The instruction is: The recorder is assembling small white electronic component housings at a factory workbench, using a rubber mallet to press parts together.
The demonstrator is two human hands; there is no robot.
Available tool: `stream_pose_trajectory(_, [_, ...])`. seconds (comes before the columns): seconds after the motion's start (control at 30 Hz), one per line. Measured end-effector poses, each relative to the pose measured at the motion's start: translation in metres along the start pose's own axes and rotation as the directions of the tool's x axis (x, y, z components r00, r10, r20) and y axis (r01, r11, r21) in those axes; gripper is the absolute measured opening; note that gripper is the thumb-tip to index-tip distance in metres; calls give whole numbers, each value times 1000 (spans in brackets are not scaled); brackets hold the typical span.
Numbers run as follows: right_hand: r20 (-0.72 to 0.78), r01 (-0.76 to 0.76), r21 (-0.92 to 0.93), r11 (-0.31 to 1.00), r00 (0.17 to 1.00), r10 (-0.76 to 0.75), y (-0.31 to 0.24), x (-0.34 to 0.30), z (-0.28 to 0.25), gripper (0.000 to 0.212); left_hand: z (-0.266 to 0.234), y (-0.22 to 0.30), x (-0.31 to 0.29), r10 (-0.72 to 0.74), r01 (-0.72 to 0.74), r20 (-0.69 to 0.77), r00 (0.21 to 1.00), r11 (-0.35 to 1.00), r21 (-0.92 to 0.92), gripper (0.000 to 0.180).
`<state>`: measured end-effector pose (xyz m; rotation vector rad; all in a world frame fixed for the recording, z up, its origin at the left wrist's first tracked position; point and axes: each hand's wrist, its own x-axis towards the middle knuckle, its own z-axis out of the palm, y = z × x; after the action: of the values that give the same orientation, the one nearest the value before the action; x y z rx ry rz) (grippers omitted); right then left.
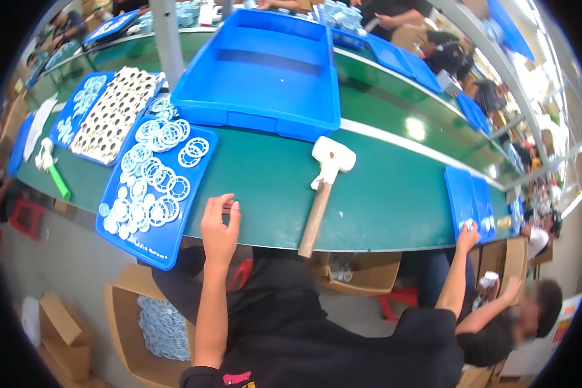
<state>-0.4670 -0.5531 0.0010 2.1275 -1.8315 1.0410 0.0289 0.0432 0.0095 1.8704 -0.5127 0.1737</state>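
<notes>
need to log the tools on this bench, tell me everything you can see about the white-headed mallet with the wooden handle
The white-headed mallet with a wooden handle lies flat on the green work table, just right of centre. Its blocky white head, rubber or plastic by the look, points away toward the large empty blue plastic bin. The pale brown handle runs back toward the person, its end slightly overhanging the near table edge. No hand touches it; the person's left hand rests to its left.
</notes>
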Motion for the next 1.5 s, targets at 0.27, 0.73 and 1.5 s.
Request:
stream_pose_trajectory(0.27, [-75,-97,-301,949,994,78,-38,-14,21,58,1,-4,-7,16,-17,-39,999,999,-27,19])
stream_pose_trajectory(0.73, [217,573,265,775,748,-627,-275,-128,44,33,8,-1,-7,87,-89,-43,995,995,-42,15])
stream_pose_trajectory(1.5, [226,492,51,869,842,-490,-342,-135,90,33,-137,-204,-172,-342,591,-517,784,665,456,59])
